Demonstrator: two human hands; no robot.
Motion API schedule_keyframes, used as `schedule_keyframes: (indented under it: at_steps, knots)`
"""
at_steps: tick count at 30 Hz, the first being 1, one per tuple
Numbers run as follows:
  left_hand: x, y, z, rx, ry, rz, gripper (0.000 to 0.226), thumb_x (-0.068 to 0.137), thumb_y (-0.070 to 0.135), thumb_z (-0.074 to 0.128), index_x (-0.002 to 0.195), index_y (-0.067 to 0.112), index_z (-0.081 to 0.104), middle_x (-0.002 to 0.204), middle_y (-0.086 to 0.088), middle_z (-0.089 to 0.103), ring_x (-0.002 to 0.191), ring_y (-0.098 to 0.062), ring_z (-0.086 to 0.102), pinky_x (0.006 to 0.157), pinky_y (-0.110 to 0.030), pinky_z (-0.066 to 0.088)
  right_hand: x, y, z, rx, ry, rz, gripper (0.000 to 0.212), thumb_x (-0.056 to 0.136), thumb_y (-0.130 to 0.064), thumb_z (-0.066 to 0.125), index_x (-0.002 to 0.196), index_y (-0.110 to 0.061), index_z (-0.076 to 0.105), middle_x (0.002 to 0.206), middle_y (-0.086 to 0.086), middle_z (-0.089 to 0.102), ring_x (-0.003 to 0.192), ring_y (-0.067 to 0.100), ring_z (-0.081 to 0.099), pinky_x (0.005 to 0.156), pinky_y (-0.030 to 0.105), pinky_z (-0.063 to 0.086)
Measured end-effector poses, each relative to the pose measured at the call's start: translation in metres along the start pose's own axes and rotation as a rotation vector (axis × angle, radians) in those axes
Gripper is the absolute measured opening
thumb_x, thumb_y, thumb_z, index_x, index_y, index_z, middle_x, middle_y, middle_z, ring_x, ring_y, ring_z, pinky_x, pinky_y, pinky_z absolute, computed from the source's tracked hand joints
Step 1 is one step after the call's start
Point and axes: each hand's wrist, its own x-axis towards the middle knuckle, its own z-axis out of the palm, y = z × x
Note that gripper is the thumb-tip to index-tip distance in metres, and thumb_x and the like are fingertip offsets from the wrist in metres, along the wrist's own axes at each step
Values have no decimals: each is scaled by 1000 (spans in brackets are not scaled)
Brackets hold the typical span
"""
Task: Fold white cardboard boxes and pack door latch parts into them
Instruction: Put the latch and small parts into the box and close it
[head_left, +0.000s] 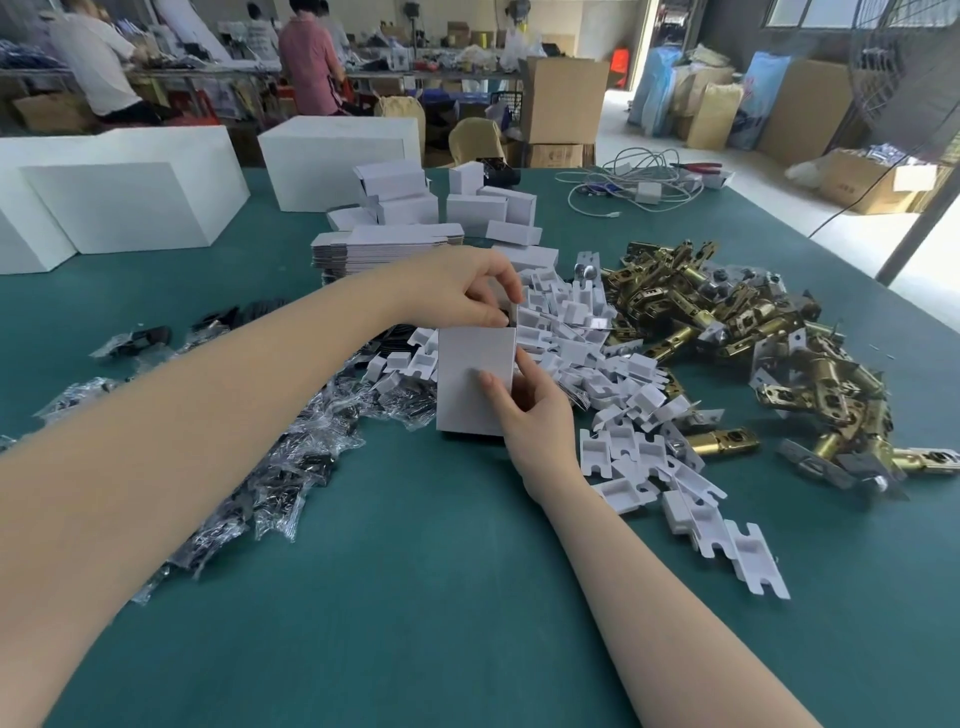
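Two hands (530, 410) around one box (475, 382)

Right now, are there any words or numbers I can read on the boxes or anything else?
None can be read.
Brown cardboard carton beyond the table: dark print, too blurred to read.
Brown cardboard carton on the floor: dark marks, too blurred.
Small white cardboard box in both hands: blank.

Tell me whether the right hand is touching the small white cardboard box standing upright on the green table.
Touching. The head view shows the right hand gripping the small white cardboard box, its thumb pressed flat on the front face.
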Motion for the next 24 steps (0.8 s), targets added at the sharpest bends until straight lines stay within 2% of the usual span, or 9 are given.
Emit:
schedule_keyframes:
  at_steps: [4, 7, 10, 13, 16, 18, 20, 22, 24]
  knots:
    - [-2, 3, 0, 153, -62, -9, 14, 96, 29, 60, 88, 36, 50, 67, 27, 64, 71, 10, 56, 63, -13, 37, 0, 0, 0, -14, 1, -6, 26, 90, -39, 68, 95, -63, 61, 74, 8, 56, 68, 11, 46, 65, 30, 40]
    - [-6, 8, 2, 279, -89, -14, 6, 99, 36, 51, 99, 33, 56, 95, 18, 60, 95, -6, 57, 76, -22, 41, 0, 1, -1, -7, -8, -7, 19, 90, -39, 68, 97, -56, 63, 73, 7, 55, 67, 11, 45, 64, 30, 39]
    - [-16, 4, 8, 94, 217, 32, 12, 98, 32, 54, 101, 25, 63, 101, 10, 69, 99, -9, 63, 87, -28, 49, 0, 2, -1, 12, -4, 2, 20, 91, -36, 68, 102, -53, 64, 74, -3, 59, 68, 10, 50, 65, 24, 43]
    - [-33, -7, 22, -233, 641, 2, 10, 98, 23, 55, 105, 24, 61, 99, 14, 65, 90, 5, 59, 80, -8, 45, 1, 4, -1, 61, -9, 43, 38, 92, -31, 70, 129, -30, 61, 101, -3, 73, 91, 10, 66, 80, 25, 54]
    - [-56, -31, 35, -271, 751, -127, 15, 97, 22, 54, 109, 31, 56, 99, 22, 58, 87, 9, 55, 74, -5, 41, 1, 4, -2, 65, -18, 60, 49, 91, -29, 71, 137, -20, 56, 118, 1, 70, 109, 16, 66, 94, 38, 55]
    - [-74, -55, 30, -65, 687, -228, 17, 95, 20, 56, 107, 32, 58, 97, 18, 60, 83, 2, 55, 73, -16, 42, 0, 3, -2, 60, -18, 67, 49, 91, -28, 71, 137, -21, 55, 117, 1, 70, 108, 16, 66, 95, 40, 54]
    - [-88, -83, 16, 176, 457, -384, 17, 93, 21, 59, 106, 29, 65, 105, 7, 65, 83, -8, 57, 79, -26, 44, 0, 4, -3, 74, -31, 83, 48, 91, -26, 71, 136, -23, 55, 115, 0, 70, 106, 16, 66, 94, 39, 54]
    - [-100, -104, 7, 329, 156, -554, 28, 93, 35, 61, 119, 25, 67, 124, -2, 63, 99, -18, 61, 91, -32, 47, 0, 5, -5, 80, -52, 81, 42, 92, -23, 70, 131, -27, 56, 110, -1, 72, 102, 16, 67, 90, 36, 55]
    - [-109, -114, 6, 446, -18, -623, 42, 93, 45, 59, 130, 25, 62, 133, -1, 60, 114, -22, 59, 99, -34, 46, 0, 5, -6, 82, -56, 83, 39, 91, -23, 70, 127, -30, 57, 108, -3, 72, 100, 15, 67, 87, 33, 55]
